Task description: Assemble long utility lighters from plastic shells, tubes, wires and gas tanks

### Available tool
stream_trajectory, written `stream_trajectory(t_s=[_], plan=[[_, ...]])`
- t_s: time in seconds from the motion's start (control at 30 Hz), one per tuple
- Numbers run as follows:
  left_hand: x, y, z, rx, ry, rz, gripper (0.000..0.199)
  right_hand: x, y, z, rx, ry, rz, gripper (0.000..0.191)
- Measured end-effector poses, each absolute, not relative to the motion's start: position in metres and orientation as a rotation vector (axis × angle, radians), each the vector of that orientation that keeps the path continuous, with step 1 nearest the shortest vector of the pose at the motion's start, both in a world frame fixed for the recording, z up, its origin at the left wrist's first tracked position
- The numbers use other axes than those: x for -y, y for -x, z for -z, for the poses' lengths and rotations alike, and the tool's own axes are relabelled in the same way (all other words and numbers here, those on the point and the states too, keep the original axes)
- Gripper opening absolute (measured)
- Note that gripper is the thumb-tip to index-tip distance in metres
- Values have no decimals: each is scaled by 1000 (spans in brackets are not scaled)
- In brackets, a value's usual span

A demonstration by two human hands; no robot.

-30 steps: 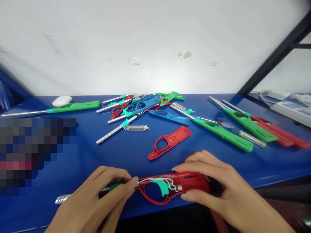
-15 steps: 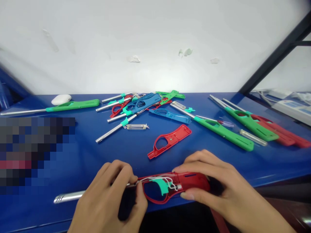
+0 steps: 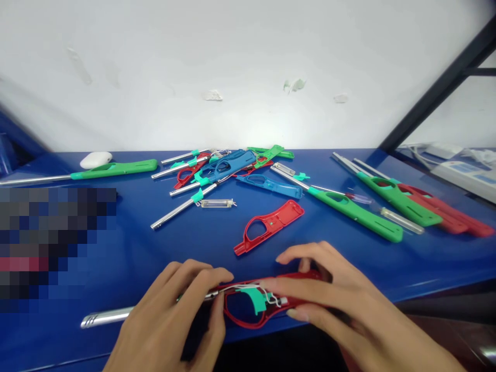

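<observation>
In front of me lies an opened long-nosed gas lighter, with its red handle half (image 3: 248, 324) facing up and its inside exposed. A teal trigger (image 3: 253, 299) sits by the finger loop, and thin white wires (image 3: 244, 285) run along the upper edge. My left hand (image 3: 170, 315) is closed around the joint where the silver tube (image 3: 108, 316) meets the handle. My right hand (image 3: 344, 294) grips the other end of the handle, thumb on the lower edge, and its index finger touches the wires. Its fingers hide most of that end.
A loose red handle half (image 3: 271, 225) lies just beyond. Behind it are silver tubes, blue handle halves (image 3: 269, 185) and a clear gas tank (image 3: 217, 203). Green lighters (image 3: 356, 214) lie at right, another (image 3: 116, 168) at left beside a white case (image 3: 96, 159). A blurred-out area covers the left.
My right index finger has moved left from the handle's upper edge onto the wires, while another finger has lifted. My left index finger has stretched further right along the handle.
</observation>
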State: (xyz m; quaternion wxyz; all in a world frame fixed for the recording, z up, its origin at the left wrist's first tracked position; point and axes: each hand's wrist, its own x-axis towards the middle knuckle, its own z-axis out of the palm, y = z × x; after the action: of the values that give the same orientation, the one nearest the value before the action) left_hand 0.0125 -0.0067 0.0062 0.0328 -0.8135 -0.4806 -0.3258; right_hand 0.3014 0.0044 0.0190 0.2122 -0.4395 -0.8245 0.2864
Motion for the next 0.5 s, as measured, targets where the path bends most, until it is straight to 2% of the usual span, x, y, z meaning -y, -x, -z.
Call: stream_trajectory(t_s=[0.23,0.5], plan=[[9,-4,1,1403,2606,1029,38,-1,-301,-16,2384,1208,-665,44],[8,-3,3,1296,2577,1143,43,-9,-301,-19,2400,1230,-679,40]])
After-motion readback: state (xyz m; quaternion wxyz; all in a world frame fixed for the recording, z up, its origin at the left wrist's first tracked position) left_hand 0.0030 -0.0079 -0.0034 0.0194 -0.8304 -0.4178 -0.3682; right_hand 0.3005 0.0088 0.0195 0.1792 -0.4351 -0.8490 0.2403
